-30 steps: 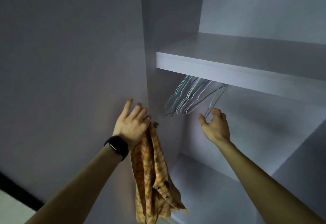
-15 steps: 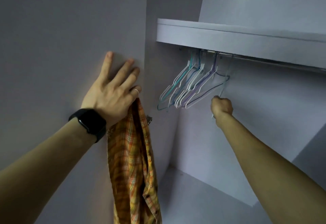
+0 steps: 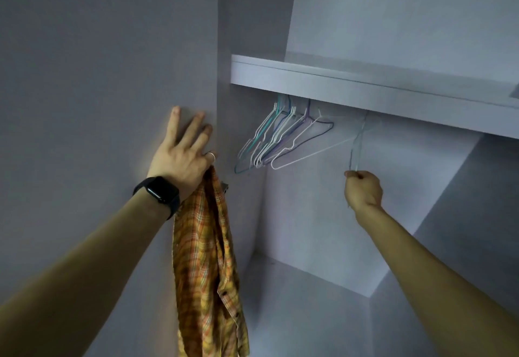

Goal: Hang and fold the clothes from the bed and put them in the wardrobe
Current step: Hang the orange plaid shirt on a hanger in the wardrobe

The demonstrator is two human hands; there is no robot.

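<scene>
At 7 o'clock the limp plaid shirt (image 3: pixel 207 258), best taken by its collar, is pinched under the left hand (image 3: pixel 182 157), fingers splayed, while a springy wire hanger (image 3: pixel 355 148) is gripped by the right hand (image 3: pixel 363 191).

Two hands are in view, a left hand (image 3: pixel 182 160) and a right hand (image 3: pixel 363 191). There is one plaid shirt (image 3: pixel 205 258), hanging from the left hand. Wire hangers come in two lots: one pale hanger (image 3: pixel 356 143) apart from the rest, gripped by the right hand, and a bunch of hangers (image 3: pixel 266 140) that overlap too much for an exact count, though at least five show. One shelf (image 3: pixel 337 84), one wardrobe door (image 3: pixel 98 75), one black watch (image 3: pixel 158 192), one ring (image 3: pixel 212 156).
</scene>
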